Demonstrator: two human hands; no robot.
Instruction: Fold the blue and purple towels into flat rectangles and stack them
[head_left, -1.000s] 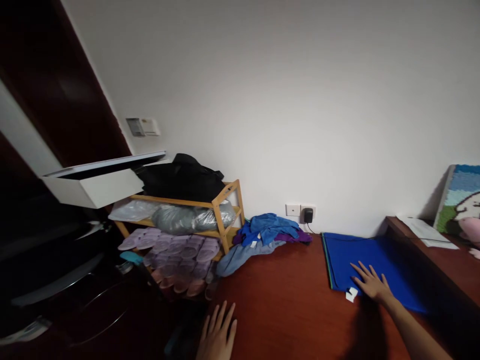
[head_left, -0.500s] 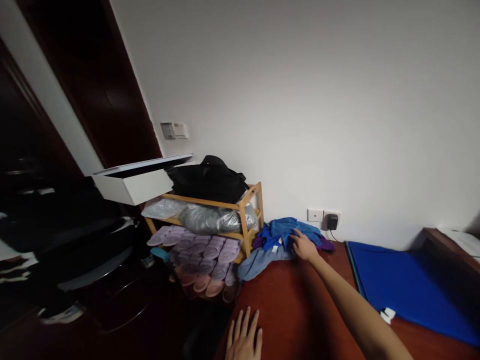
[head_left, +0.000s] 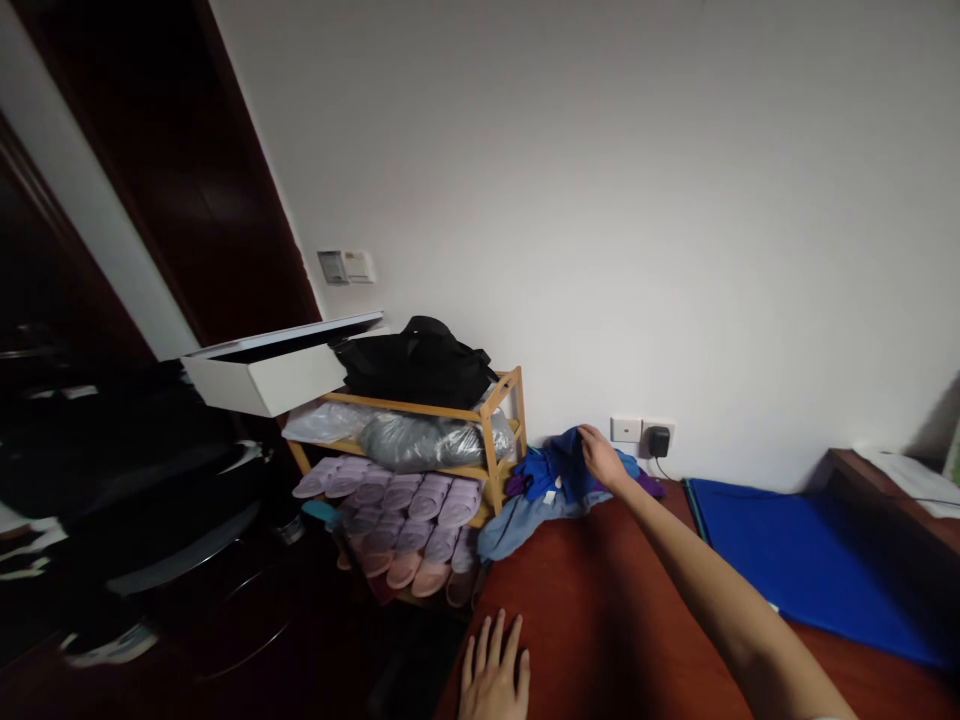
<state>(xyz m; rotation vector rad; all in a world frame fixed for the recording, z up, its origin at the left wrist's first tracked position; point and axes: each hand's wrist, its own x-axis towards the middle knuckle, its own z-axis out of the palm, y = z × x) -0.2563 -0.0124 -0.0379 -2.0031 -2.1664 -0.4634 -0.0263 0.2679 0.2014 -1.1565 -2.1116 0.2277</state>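
1. The pile of clothes point(head_left: 525, 520) lies crumpled on the far left part of the red-brown table point(head_left: 555, 630), near the wall point(head_left: 570, 220); the table is the largest of the things around the hands.
2. The wooden rack point(head_left: 490, 450) stands just beside the pile; it bears a black bag point(head_left: 420, 367) on top, plastic-wrapped things point(head_left: 420, 442) below, and lower the lilac and pink slippers point(head_left: 409, 495).
3. The folded blue cloth point(head_left: 802, 560) lies flat on the table, to the right of the pile.
4. The dark blue garment point(head_left: 566, 462) is in the pile, with its upper edge raised; the right hand point(head_left: 602, 462) pinches this edge, its fingertips pressed together.
5. The left hand point(head_left: 495, 675) rests palm down on the near part of the table; its fingers are a little spread.
6. The black adapter point(head_left: 658, 442) sits in the wall socket; smaller is a white tag point(head_left: 550, 497) on the pile.
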